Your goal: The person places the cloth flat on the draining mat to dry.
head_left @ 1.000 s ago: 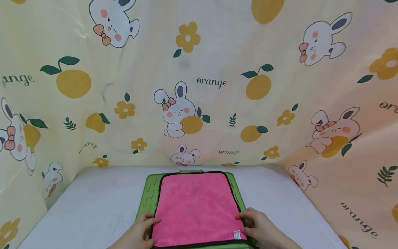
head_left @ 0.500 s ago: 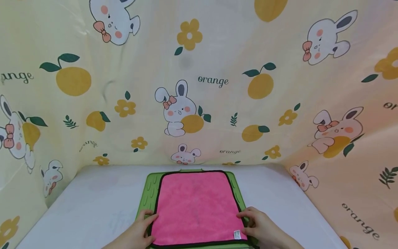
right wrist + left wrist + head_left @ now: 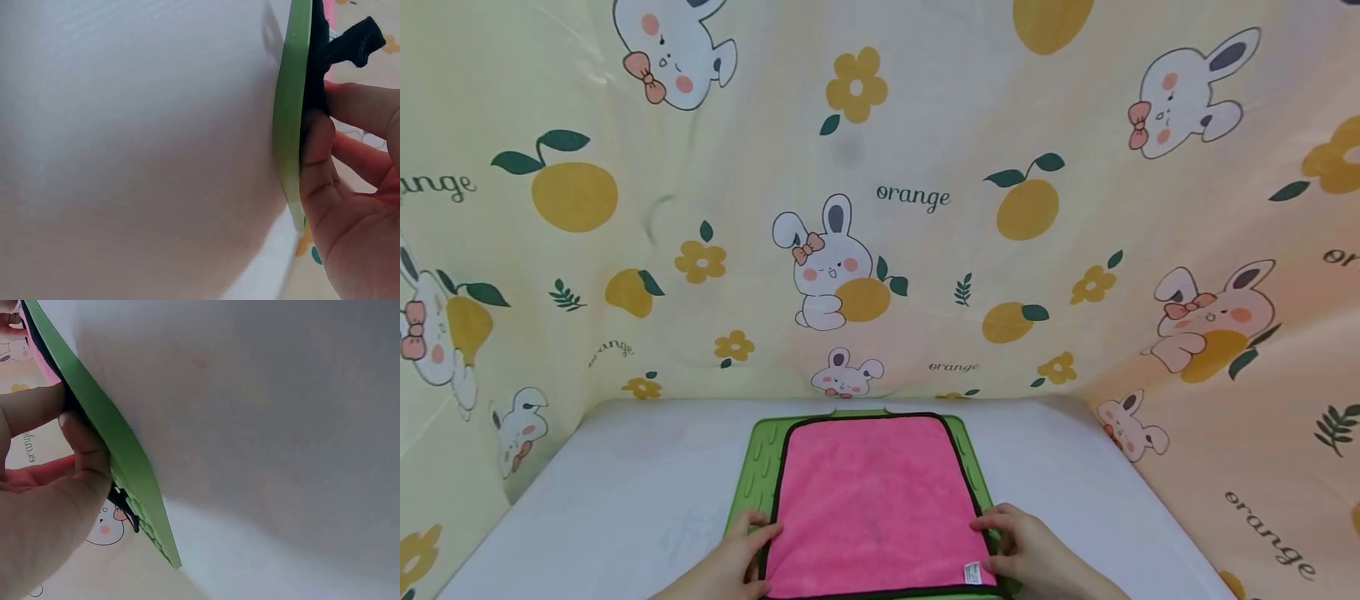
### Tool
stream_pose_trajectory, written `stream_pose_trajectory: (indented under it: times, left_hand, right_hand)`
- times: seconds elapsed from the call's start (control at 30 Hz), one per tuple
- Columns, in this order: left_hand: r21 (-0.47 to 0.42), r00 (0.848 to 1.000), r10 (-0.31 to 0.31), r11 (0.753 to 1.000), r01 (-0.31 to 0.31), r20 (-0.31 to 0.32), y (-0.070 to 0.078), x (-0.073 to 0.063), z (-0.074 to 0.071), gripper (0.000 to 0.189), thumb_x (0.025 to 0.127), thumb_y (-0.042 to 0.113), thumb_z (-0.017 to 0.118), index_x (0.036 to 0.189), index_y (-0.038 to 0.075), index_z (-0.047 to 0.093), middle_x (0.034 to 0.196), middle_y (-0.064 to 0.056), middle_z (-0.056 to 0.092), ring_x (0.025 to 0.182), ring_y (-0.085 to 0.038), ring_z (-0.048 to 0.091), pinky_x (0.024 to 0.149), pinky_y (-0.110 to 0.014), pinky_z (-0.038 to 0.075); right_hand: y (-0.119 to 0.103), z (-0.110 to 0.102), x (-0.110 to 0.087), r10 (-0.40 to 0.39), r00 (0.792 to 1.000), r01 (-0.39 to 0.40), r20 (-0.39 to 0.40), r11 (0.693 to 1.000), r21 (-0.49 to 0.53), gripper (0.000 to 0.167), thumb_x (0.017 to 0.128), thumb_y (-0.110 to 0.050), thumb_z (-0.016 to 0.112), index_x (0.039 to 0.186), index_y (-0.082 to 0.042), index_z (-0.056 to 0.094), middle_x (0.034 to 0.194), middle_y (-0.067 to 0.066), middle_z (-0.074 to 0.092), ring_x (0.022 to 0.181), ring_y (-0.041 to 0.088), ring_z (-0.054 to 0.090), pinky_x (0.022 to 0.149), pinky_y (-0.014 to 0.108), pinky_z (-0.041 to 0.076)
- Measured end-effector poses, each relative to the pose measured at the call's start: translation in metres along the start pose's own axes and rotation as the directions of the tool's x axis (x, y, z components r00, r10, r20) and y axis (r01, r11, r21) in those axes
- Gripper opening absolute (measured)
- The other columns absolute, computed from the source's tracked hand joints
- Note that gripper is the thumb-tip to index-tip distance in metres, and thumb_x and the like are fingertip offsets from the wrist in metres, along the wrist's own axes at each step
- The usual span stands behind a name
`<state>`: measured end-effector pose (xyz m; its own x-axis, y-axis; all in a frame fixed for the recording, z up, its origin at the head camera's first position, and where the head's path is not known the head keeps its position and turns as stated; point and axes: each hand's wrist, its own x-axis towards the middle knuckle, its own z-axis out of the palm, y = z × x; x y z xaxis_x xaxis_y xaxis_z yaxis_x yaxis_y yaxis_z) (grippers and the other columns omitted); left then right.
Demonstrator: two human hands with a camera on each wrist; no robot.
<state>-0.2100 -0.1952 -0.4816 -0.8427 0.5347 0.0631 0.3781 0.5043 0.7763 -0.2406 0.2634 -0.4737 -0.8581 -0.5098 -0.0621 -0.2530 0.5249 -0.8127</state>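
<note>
On the white table (image 3: 625, 492) in front of me lies a green silicone mat (image 3: 762, 467), and spread flat on top of it is the pink microfibre cloth (image 3: 872, 500) with its black trim. The cloth sits square on the mat, leaving a strip of green showing along the left, right and far sides.

My left hand (image 3: 730, 567) is at the cloth's near-left edge. The thumb curls over the black hem while the fingers (image 3: 28, 412) lie on the pink surface, so that I am pinching the cloth's border. From the left wrist view the green mat (image 3: 112, 456) runs edge-on right against my thumb.

My right hand (image 3: 1037, 558) mirrors it at the near-right edge, just beside the small white label (image 3: 973, 572) sewn into that corner. Here too the thumb and fingers (image 3: 359, 106) close on the dark trim (image 3: 350, 44), with the mat's green rim (image 3: 290, 112) touching the side of my thumb.

The cloth stretches away from both hands toward the far side of the table. Behind it hangs a yellow curtain (image 3: 880, 192) printed with rabbits, oranges and flowers.
</note>
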Motion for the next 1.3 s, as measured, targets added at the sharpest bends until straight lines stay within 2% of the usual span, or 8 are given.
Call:
stream_pose_trajectory:
  times: [0.1, 0.23, 0.33, 0.47, 0.7, 1.0, 1.23, 1.3]
  left_hand:
    - [0.040, 0.999, -0.013, 0.999, 0.014, -0.029, 0.000, -0.001, 0.000, 0.065, 0.081, -0.007, 0.079, 0.138, -0.017, 0.050, 0.135, -0.031, 0.032, 0.066, -0.002, 0.051, 0.057, -0.022, 0.048]
    - [0.226, 0.998, 0.018, 0.974, -0.003, -0.064, -0.001, -0.001, -0.002, 0.061, 0.082, 0.011, 0.086, 0.135, -0.003, 0.058, 0.145, -0.029, 0.032, 0.101, -0.024, 0.062, 0.071, -0.028, 0.056]
    - [0.417, 0.998, 0.063, 0.908, -0.045, -0.030, -0.003, -0.002, -0.003, 0.054, 0.088, 0.028, 0.083, 0.134, 0.006, 0.064, 0.148, -0.021, 0.043, 0.122, -0.036, 0.055, 0.088, -0.039, 0.057]
    - [0.566, 0.997, 0.049, 0.822, -0.071, 0.055, -0.007, -0.004, -0.003, 0.055, 0.099, 0.047, 0.068, 0.142, 0.013, 0.063, 0.147, -0.009, 0.056, 0.127, -0.035, 0.054, 0.094, -0.052, 0.055]
    - [0.596, 0.994, -0.062, 0.803, -0.002, 0.087, -0.015, -0.006, -0.003, 0.064, 0.103, 0.062, 0.051, 0.153, 0.022, 0.054, 0.157, 0.000, 0.050, 0.141, -0.043, 0.045, 0.098, -0.070, 0.044]
    - [0.600, 0.996, -0.058, 0.800, 0.011, 0.060, -0.023, -0.002, -0.003, 0.065, 0.103, 0.065, 0.046, 0.154, 0.026, 0.053, 0.159, 0.004, 0.048, 0.142, -0.042, 0.044, 0.101, -0.072, 0.041]
    - [0.676, 0.999, 0.033, 0.737, -0.025, 0.000, -0.023, -0.003, -0.006, 0.065, 0.102, 0.065, 0.048, 0.147, 0.020, 0.061, 0.152, 0.001, 0.055, 0.133, -0.034, 0.055, 0.095, -0.061, 0.050]
    - [0.671, 0.998, 0.047, 0.742, -0.001, -0.050, -0.022, -0.006, -0.011, 0.064, 0.101, 0.062, 0.054, 0.145, 0.016, 0.062, 0.151, -0.002, 0.057, 0.132, -0.034, 0.056, 0.096, -0.061, 0.050]
  right_hand:
    - [-0.001, 0.001, -0.001, -0.018, 1.000, 0.018, 0.001, 1.000, -0.008, 0.040, 0.090, -0.004, 0.078, 0.128, 0.004, 0.066, 0.120, 0.011, 0.058, 0.074, 0.007, 0.055, 0.063, 0.022, 0.049]
    - [-0.001, 0.002, -0.002, -0.061, 0.998, 0.061, -0.013, 0.997, -0.048, 0.039, 0.090, -0.006, 0.079, 0.127, 0.003, 0.066, 0.121, 0.013, 0.055, 0.074, 0.004, 0.056, 0.064, 0.023, 0.052]
    - [-0.001, 0.002, -0.004, -0.095, 0.995, 0.093, -0.026, 0.993, -0.071, 0.040, 0.089, -0.007, 0.080, 0.126, 0.000, 0.067, 0.127, 0.019, 0.052, 0.075, 0.003, 0.057, 0.066, 0.023, 0.053]
    - [0.000, 0.004, -0.008, -0.140, 0.990, 0.137, -0.029, 0.986, -0.091, 0.042, 0.087, -0.008, 0.082, 0.126, -0.001, 0.067, 0.138, 0.029, 0.045, 0.080, 0.003, 0.057, 0.067, 0.024, 0.052]
    - [0.003, 0.004, -0.010, -0.160, 0.987, 0.160, 0.004, 0.985, -0.069, 0.042, 0.088, -0.010, 0.082, 0.126, 0.000, 0.066, 0.144, 0.037, 0.038, 0.086, 0.001, 0.056, 0.068, 0.023, 0.053]
    - [0.006, 0.001, -0.006, -0.176, 0.984, 0.177, 0.020, 0.983, -0.053, 0.038, 0.090, -0.011, 0.081, 0.123, 0.000, 0.067, 0.140, 0.036, 0.041, 0.086, 0.003, 0.059, 0.070, 0.024, 0.055]
    - [0.006, -0.001, -0.007, -0.147, 0.989, 0.146, -0.006, 0.987, -0.071, 0.035, 0.092, -0.016, 0.079, 0.122, -0.002, 0.068, 0.136, 0.029, 0.049, 0.087, 0.004, 0.060, 0.072, 0.024, 0.055]
    - [0.003, -0.004, -0.009, -0.144, 0.989, 0.139, -0.044, 0.985, -0.100, 0.036, 0.096, -0.019, 0.076, 0.126, -0.001, 0.067, 0.136, 0.028, 0.051, 0.092, 0.008, 0.062, 0.074, 0.026, 0.056]
